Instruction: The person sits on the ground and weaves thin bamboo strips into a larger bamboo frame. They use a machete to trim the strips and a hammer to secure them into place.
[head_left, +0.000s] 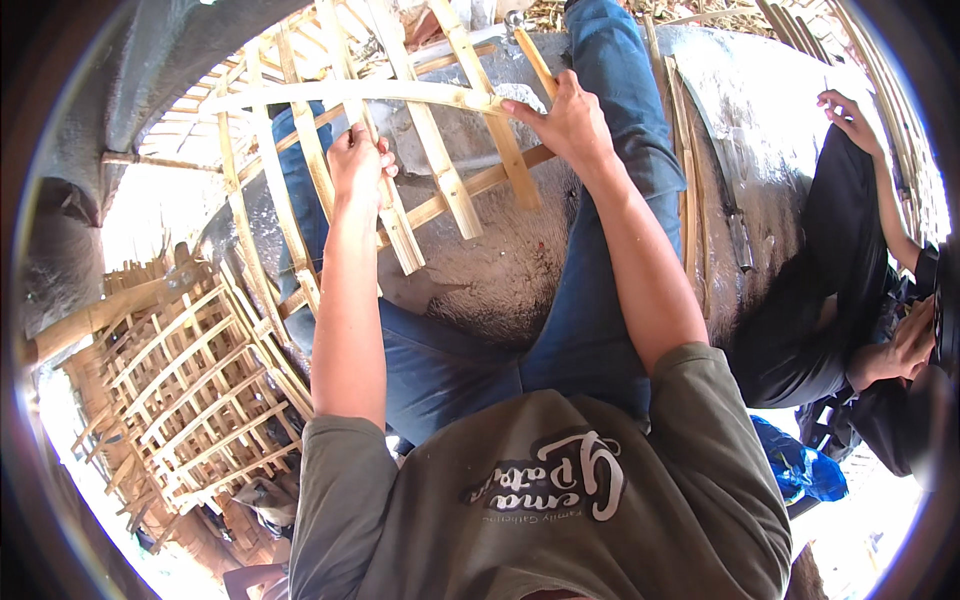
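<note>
A lattice of pale bamboo strips [440, 170] lies across my lap and legs in blue jeans. My left hand [358, 160] is closed around one upright strip of the lattice. My right hand [565, 115] grips the right end of a long curved cross strip [350, 95] where it meets another slat [535, 60]. Both forearms reach up from the lower edge over my olive shirt.
A finished bamboo lattice frame [190, 380] stands at the left. Loose bamboo strips [690, 200] and a long blade [735, 200] lie on the grey ground [780, 110] at the right. Another person in black [840, 260] sits at the right, a blue bag [800, 465] beside them.
</note>
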